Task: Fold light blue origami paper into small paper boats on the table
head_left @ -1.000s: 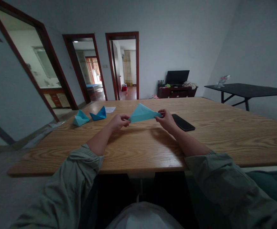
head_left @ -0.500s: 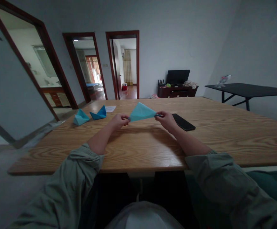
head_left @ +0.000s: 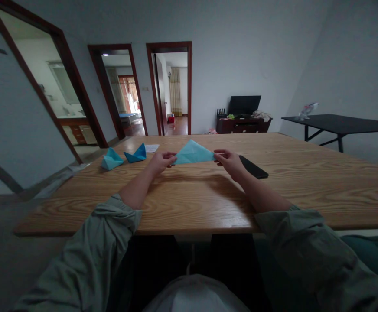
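Between my two hands a light blue folded paper (head_left: 193,152), roughly triangular with its peak up, is held above the wooden table (head_left: 189,208). My left hand (head_left: 163,162) pinches its left corner. On the other side, my right hand (head_left: 227,161) grips the right corner between thumb and fingers. Two origami boats stand to the left of my left hand: a light blue paper boat (head_left: 112,159) and a darker blue paper boat (head_left: 136,154). Just beyond my right hand lies a black phone (head_left: 253,167), partly hidden by that hand.
A white slip of paper (head_left: 151,148) lies behind the darker boat. Across the room a monitor (head_left: 245,105) stands on a dark cabinet (head_left: 246,125). A black folding table (head_left: 341,123) is at the far right. Doorways open on the left.
The folded paper has flattened and widened as its ends were drawn slightly apart. My right hand has turned a little, its fingers now more visible. The view has shifted slightly.
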A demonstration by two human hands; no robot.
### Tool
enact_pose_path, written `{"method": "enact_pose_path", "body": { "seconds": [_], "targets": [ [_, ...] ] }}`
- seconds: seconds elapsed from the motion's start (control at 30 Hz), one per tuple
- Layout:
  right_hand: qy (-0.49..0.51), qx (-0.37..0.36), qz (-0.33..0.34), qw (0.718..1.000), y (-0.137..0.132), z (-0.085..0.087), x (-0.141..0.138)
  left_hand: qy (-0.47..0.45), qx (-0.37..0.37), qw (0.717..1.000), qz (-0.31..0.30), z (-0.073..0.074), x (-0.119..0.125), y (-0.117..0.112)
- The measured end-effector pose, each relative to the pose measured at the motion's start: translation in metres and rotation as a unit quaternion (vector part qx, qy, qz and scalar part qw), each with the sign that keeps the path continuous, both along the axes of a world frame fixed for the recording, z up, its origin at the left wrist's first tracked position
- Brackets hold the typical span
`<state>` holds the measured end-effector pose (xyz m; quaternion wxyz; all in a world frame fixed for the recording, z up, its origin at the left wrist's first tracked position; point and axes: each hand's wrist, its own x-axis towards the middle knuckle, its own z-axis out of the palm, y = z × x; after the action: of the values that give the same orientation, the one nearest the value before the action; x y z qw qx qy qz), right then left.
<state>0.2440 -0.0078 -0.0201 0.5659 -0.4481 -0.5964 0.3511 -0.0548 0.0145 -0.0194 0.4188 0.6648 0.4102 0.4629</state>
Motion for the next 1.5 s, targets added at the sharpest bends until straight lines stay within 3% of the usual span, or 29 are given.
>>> {"method": "enact_pose_path", "body": {
  "seconds": [0.2, 0.5, 0.7, 0.83, 0.93, 1.0, 1.1, 1.23, 1.33, 1.4, 1.5],
  "targets": [
    [-0.011, -0.052, 0.083, 0.995, -0.001, -0.003, -0.002, 0.018, -0.029, 0.996, -0.087, 0.003, 0.004, -0.011],
    [-0.035, -0.101, 0.144, 0.984, -0.009, -0.004, -0.008, -0.005, -0.093, 0.994, -0.06, 0.007, 0.005, -0.015],
    [-0.041, -0.059, 0.125, 0.99, -0.012, 0.003, -0.01, -0.111, -0.134, 0.984, -0.045, 0.024, 0.001, -0.022],
    [0.015, -0.051, 0.082, 0.995, -0.006, 0.001, -0.02, -0.248, -0.12, 0.957, -0.095, 0.035, 0.002, -0.034],
    [0.038, -0.059, 0.078, 0.994, -0.004, -0.002, -0.04, -0.263, -0.132, 0.947, -0.131, 0.033, 0.019, -0.038],
    [-0.004, -0.053, 0.101, 0.993, -0.005, -0.005, -0.055, -0.221, -0.152, 0.957, -0.111, 0.026, 0.036, -0.035],
    [-0.139, 0.006, 0.116, 0.983, -0.01, -0.007, -0.067, -0.175, -0.125, 0.976, -0.015, 0.014, 0.058, -0.023],
    [-0.318, 0.121, 0.029, 0.94, -0.019, -0.006, -0.065, -0.102, -0.077, 0.99, 0.068, 0.005, 0.073, -0.014],
    [-0.342, 0.211, -0.024, 0.915, -0.025, -0.001, -0.065, -0.054, -0.033, 0.994, 0.091, 0.006, 0.078, -0.017],
    [-0.336, 0.252, -0.007, 0.907, -0.029, 0.002, -0.068, -0.016, 0.018, 0.994, 0.106, 0.008, 0.082, -0.021],
    [-0.312, 0.236, 0.055, 0.918, -0.03, 0.002, -0.072, 0.009, 0.082, 0.992, 0.091, 0.01, 0.086, -0.026]
  ]
}}
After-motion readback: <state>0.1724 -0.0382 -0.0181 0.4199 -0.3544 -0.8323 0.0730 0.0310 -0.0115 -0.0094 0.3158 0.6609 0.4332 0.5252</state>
